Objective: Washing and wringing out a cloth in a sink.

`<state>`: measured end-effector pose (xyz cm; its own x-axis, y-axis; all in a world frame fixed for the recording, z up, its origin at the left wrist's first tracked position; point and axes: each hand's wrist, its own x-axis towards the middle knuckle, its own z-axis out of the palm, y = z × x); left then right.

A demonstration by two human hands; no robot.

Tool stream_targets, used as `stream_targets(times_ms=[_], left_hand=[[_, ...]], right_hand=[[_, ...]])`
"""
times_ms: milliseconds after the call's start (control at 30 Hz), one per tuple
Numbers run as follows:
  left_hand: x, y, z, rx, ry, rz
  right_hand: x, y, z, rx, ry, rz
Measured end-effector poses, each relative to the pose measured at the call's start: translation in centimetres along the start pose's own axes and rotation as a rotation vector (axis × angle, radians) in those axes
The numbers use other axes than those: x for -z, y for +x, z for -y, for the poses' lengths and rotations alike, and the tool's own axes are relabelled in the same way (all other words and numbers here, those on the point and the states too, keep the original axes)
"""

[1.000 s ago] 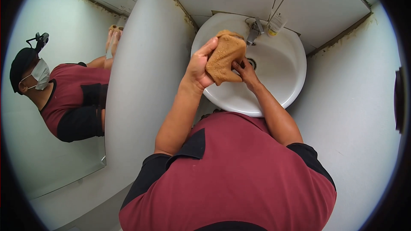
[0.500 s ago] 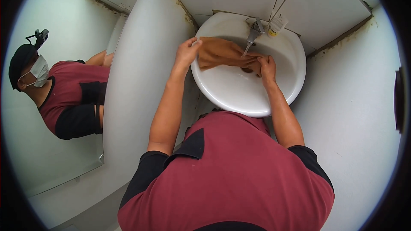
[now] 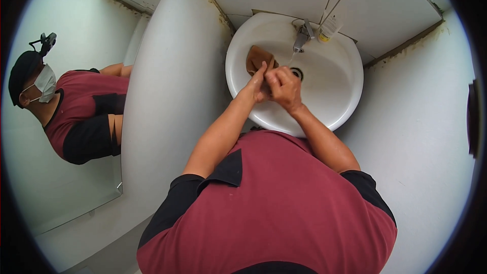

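A brown cloth [image 3: 257,58] is bunched at the left side of the white washbasin [image 3: 234,76], just beyond my hands. My left hand [image 3: 257,87] is closed near the cloth's lower end, thumb pointing up and fingers partly hidden by the other hand. Pressed against it, my right hand [image 3: 284,85] is curled into a fist, its knuckles at the cloth's edge. The cloth seems gripped between the two hands, though the part inside them is hidden. Just beyond the right hand, a thin stream of water falls from the metal faucet [image 3: 303,35].
The dark drain hole [image 3: 297,73] shows beside my right hand. A white tube with a yellow band [image 3: 328,29] stands on the basin's back rim, right of the faucet. A mirror [image 3: 76,187] hangs on the left wall, and a pale wall [image 3: 416,122] rises on the right.
My hands have come together, the left moving right and nearer, the right moving left. The cloth, earlier stretched between them across the basin, is now bunched at the left, and the drain is uncovered.
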<state>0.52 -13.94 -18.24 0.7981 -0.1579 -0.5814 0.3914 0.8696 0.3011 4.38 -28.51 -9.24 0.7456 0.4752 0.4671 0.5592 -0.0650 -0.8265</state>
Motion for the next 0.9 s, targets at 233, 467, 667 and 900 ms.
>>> stream_targets(times_ms=[233, 467, 667, 900], left_hand=[[-1.2, 1.5, 0.7, -0.115, 0.134, -0.008], [-5.7, -0.4, 1.2, -0.266, 0.283, -0.199], [-5.6, -0.3, 0.9, -0.35, 0.338, -0.255], [-5.8, -0.8, -0.8, -0.453, 0.431, -0.31]], right_hand=[[-1.5, -0.5, -1.0, 0.359, -0.083, 0.068], [0.3, -1.2, -6.6, -0.373, -0.703, 0.216], [-3.7, -1.1, 0.2, 0.195, -0.315, -0.116], [-1.6, -0.3, -4.1, -0.154, -0.573, -0.01]])
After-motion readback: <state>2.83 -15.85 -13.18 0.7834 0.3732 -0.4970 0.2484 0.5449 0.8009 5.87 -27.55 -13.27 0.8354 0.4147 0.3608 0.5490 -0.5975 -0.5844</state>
